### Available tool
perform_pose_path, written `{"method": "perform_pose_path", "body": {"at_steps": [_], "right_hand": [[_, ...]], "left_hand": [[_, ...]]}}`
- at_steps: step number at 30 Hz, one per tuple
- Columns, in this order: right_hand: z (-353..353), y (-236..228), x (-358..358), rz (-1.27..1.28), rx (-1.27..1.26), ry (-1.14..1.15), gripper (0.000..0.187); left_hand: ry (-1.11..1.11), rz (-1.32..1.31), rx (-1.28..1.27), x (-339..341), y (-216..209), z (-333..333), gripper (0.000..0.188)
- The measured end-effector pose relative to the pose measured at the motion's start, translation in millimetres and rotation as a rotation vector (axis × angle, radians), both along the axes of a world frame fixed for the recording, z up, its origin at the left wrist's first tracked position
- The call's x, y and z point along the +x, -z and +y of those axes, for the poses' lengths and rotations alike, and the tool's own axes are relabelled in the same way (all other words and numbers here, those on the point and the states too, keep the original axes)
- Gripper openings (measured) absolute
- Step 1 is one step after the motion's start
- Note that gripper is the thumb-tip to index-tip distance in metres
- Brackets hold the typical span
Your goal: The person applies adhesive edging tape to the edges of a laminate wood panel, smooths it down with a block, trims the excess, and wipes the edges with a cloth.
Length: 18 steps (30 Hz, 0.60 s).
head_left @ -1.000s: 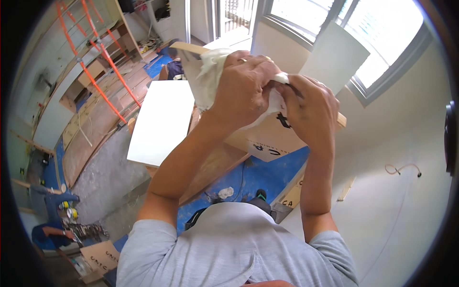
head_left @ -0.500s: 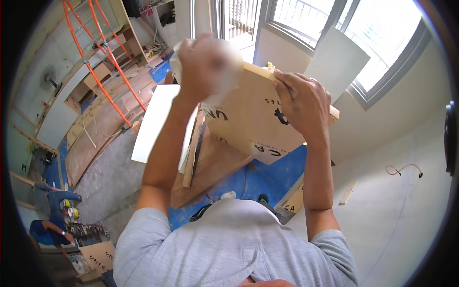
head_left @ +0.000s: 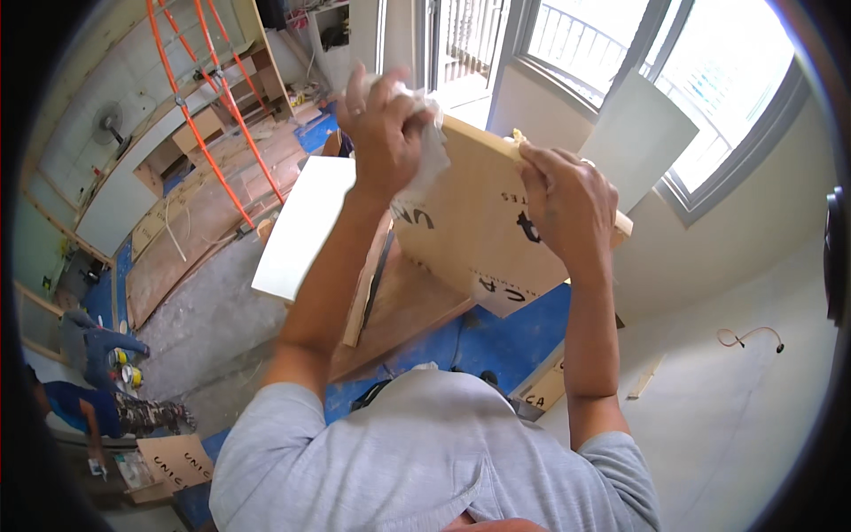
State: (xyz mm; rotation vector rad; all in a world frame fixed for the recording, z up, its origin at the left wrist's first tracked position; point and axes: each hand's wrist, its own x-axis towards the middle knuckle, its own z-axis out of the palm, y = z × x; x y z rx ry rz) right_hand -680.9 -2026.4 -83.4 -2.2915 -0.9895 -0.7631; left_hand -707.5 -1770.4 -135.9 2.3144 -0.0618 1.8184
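A pale wooden panel [head_left: 461, 213] with dark marks on its face stands tilted in front of me. My right hand [head_left: 572, 199] grips its upper edge near the right corner, thumb on the near face. A small yellowish crumpled bit [head_left: 517, 136] pokes up just beyond those fingers; what it is I cannot make out. At the panel's upper left, my left hand [head_left: 386, 133] has its fingers curled around a crumpled whitish sheet [head_left: 433, 151], thin like a rag or plastic film. The sheet hangs against the panel's left end.
A white board [head_left: 301, 226] lies left of the panel, above brown boards [head_left: 408, 310]. Blue floor sheeting [head_left: 523, 328] spreads beneath. An orange ladder [head_left: 208, 115] stands far left; two people [head_left: 97, 412] are at lower left. A pale board [head_left: 643, 133] leans by the window.
My left hand and the whitish sheet, blurred before, show more sharply, with the sheet hanging lower beside the panel. My right hand keeps its grip. The whole view has shifted slightly.
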Motion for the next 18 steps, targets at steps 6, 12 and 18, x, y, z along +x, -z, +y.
{"method": "perform_pose_path", "body": {"at_steps": [6,12,18], "right_hand": [[-7,-6,-5,0.043,-0.009,0.027,0.021],[2,-3,-2,-0.02,-0.038,0.031,0.022],[-2,-6,9,0.042,-0.084,0.047,0.025]], "left_hand": [[0.196,0.11,-0.044,-7,1,-94,0.023],[-0.226,-0.065,-0.002,15,16,66,0.017],[0.127,-0.252,-0.879,-45,16,144,0.027]]}}
